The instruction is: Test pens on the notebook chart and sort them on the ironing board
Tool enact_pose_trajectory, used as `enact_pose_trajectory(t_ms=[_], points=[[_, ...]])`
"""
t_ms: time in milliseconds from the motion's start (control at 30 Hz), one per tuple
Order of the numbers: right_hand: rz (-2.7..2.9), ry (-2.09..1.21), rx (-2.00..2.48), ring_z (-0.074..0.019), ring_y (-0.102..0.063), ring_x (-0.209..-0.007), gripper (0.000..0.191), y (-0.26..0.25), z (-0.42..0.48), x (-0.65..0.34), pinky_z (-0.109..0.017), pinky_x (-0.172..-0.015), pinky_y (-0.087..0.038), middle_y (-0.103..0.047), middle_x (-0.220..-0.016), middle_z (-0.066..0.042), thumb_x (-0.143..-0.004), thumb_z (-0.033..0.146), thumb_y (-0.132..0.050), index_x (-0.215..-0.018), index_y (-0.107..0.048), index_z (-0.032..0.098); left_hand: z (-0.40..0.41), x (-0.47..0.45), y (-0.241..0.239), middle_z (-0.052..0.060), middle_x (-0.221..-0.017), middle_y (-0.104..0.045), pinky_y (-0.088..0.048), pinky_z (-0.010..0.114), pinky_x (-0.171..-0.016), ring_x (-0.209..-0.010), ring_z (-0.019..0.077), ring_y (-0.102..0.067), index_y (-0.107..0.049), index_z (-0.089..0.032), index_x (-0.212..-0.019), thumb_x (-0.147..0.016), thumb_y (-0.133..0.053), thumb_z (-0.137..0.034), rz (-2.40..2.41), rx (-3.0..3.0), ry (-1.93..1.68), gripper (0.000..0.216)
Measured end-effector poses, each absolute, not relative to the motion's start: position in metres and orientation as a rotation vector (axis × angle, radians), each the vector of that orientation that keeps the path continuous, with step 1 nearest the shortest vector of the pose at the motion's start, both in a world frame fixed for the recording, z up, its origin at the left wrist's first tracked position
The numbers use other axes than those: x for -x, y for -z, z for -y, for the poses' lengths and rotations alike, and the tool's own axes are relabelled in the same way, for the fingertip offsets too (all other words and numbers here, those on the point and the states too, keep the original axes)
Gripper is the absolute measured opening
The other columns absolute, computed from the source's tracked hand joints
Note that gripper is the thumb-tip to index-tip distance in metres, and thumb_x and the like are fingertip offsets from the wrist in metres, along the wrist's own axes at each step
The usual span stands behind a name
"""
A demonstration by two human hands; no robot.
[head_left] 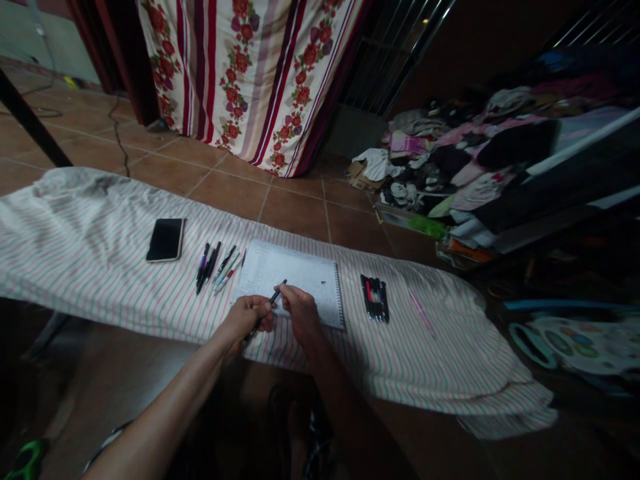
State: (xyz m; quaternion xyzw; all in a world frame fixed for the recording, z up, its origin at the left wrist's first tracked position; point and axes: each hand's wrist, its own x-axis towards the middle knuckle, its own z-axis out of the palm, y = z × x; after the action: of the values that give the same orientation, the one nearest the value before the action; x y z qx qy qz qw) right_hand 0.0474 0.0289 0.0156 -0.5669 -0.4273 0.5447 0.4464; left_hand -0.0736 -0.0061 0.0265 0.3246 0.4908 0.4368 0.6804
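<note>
Dark slim rod-shaped pen (277,292): between bare left hand (253,312) and bare right hand (299,305), over near edge of white rectangular spiral-bound paper notebook (280,263).
Long axis: slanted, far end rightward, near end leftward, partly hidden by fingers.
Left hand: curled closed round pen's middle.
Right hand: thumb and fingers pinched on far end.
Nearer hand: neither, both on pen.
Notebook page: flat, matte, faintly marked; wire coil along right side.
Right of notebook: glossy slim black and red pens (384,303), side by side; thin pink pen (423,312) apart.
Left of notebook: mixed-colour slender pens (201,270), then black-screened rectangular device (165,240).
Underneath: wrinkled white striped cloth (425,373).
</note>
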Motion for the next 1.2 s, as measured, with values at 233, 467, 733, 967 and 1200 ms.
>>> enact_pose_trajectory(t_ms=[233,467,733,967,1200], points=[[1.104,-1.321,1.426,-0.0095,-0.037,-0.051,0.027,-0.013,-0.031,-0.035,-0.023,-0.050,-0.030,-0.041,-0.050,0.005,-0.065,0.041,-0.058,-0.066,-0.065,0.015,0.008,0.083,-0.032,-0.002,-0.045,-0.053,-0.033,0.019,-0.042,-0.037,0.0080,-0.049,-0.061,-0.011,-0.063,-0.064,-0.060,-0.021,-1.091,-0.573,-0.974,0.010],[1.207,-1.381,1.443,-0.0093,-0.046,-0.052,0.039,0.015,-0.052,-0.019,-0.023,-0.051,-0.037,-0.052,-0.061,0.001,-0.070,0.047,-0.052,-0.082,-0.065,0.012,-0.001,0.101,-0.027,-0.001,-0.048,-0.056,-0.036,0.018,-0.040,-0.035,0.0076,-0.049,-0.061,-0.009,-0.069,-0.070,-0.057,-0.017,-1.251,-0.448,-1.235,0.009],[1.825,-0.880,1.649,-0.0115,-0.056,-0.063,0.021,0.023,-0.082,0.015,-0.022,-0.061,-0.041,-0.063,-0.072,0.002,-0.075,0.023,-0.047,-0.091,-0.061,0.021,-0.007,0.129,-0.032,-0.002,-0.052,-0.056,-0.032,0.014,-0.036,-0.036,0.0046,-0.048,-0.058,-0.009,-0.074,-0.075,-0.050,-0.011,-1.363,-0.229,-1.423,0.009],[2.067,-0.614,1.772,-0.0145,-0.061,-0.085,0.023,0.015,-0.123,0.037,-0.022,-0.072,-0.041,-0.069,-0.090,-0.004,-0.079,0.022,-0.046,-0.092,-0.064,0.020,-0.009,0.135,-0.028,-0.001,-0.052,-0.056,-0.033,0.014,-0.036,-0.037,0.0044,-0.047,-0.059,-0.008,-0.075,-0.073,-0.051,-0.013,-1.311,-0.153,-1.476,0.010],[2.191,-0.537,1.870,-0.0186,-0.061,-0.092,0.025,0.013,-0.147,0.053,-0.024,-0.076,-0.040,-0.069,-0.094,-0.009,-0.079,0.022,-0.047,-0.087,-0.070,0.020,-0.011,0.136,-0.024,-0.001,-0.053,-0.055,-0.031,0.014,-0.036,-0.037,0.0038,-0.046,-0.059,-0.008,-0.074,-0.072,-0.052,-0.015,-1.261,-0.169,-1.465,0.010]])
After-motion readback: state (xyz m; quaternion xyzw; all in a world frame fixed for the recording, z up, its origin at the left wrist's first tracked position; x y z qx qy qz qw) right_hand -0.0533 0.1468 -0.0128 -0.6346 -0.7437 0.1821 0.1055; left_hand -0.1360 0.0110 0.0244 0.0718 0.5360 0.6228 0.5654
